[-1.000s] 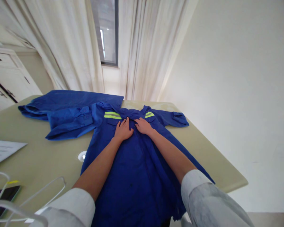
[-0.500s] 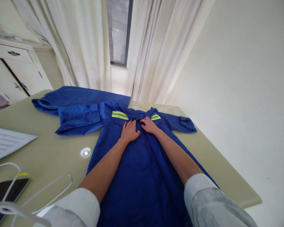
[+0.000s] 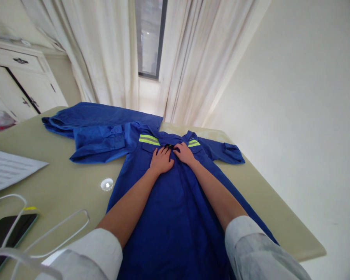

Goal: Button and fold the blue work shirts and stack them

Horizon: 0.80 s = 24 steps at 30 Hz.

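A blue work jacket with yellow-green and grey reflective strips lies spread over the table, its collar at the far end and a sleeve out to each side. My left hand rests flat on the chest, fingers stretched toward the collar, just below the left strip. Close beside it, my right hand has bent fingers at the front opening near the collar. Its fingertips seem to pinch the fabric edge, though what lies between them is partly hidden. Behind the left sleeve is a folded blue garment.
On the pale table, left of the jacket, are a printed sheet, a dark phone, a white cable and a small clear round object. A white cabinet stands far left, curtains behind, a wall on the right.
The view has shifted slightly. Both hands stay almost in place at the jacket's chest; the left fingers look a little more spread.
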Tool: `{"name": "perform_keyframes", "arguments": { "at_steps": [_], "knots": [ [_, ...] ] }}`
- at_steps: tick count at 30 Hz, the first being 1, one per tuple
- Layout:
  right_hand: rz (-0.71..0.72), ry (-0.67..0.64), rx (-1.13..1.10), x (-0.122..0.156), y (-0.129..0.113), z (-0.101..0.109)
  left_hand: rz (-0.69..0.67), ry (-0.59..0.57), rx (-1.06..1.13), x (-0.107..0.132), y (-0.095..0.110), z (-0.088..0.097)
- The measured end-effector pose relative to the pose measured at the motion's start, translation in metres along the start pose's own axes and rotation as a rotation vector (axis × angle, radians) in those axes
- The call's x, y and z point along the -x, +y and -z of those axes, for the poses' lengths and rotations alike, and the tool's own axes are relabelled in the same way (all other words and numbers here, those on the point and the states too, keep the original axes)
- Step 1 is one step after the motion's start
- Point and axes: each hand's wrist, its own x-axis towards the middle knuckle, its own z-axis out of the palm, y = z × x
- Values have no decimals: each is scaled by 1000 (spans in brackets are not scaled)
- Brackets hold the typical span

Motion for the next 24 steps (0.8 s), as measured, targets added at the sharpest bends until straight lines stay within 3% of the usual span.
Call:
{"name": "perform_keyframes", "arguments": {
  "at_steps": [4,11,19,24],
  "knots": [
    [-5,43,12,6,-3,2,4,18,-4,-2,-1,-3],
    [-27,92,82,20,-11,2,-115,19,-29,-3,-1,-3],
    [77,-37,296,5,-8,11,54,-59,-84,-46,4,7],
    [202,-111,293,6,-6,23,43,-35,-85,-45,1,3]
  ]
}}
